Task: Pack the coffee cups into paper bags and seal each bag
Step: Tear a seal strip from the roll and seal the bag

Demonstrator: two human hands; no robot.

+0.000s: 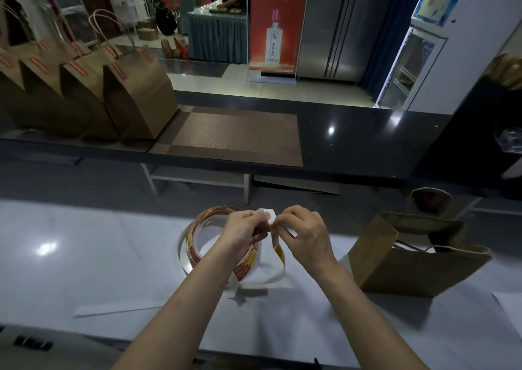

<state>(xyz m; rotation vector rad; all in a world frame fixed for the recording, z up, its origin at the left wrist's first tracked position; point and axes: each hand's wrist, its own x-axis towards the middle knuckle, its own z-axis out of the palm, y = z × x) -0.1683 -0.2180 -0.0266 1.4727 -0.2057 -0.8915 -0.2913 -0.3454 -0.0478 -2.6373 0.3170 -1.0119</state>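
Both pinching the white end of the sticker strip (269, 217): fingers (255, 216) of left hand (244, 229) and right hand (306, 235), above the red-and-gold roll (245, 268) on the white surface (84, 256). Right, open paper bag (395, 265). Far left, four sealed bags (135, 95), red labels unreadable. Beyond, red banner (278, 44), gold characters ending 大師.

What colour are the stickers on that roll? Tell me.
Sticker roll: red and yellow on white backing, head view.

Left grip (243, 228), right grip (308, 235); both pinched
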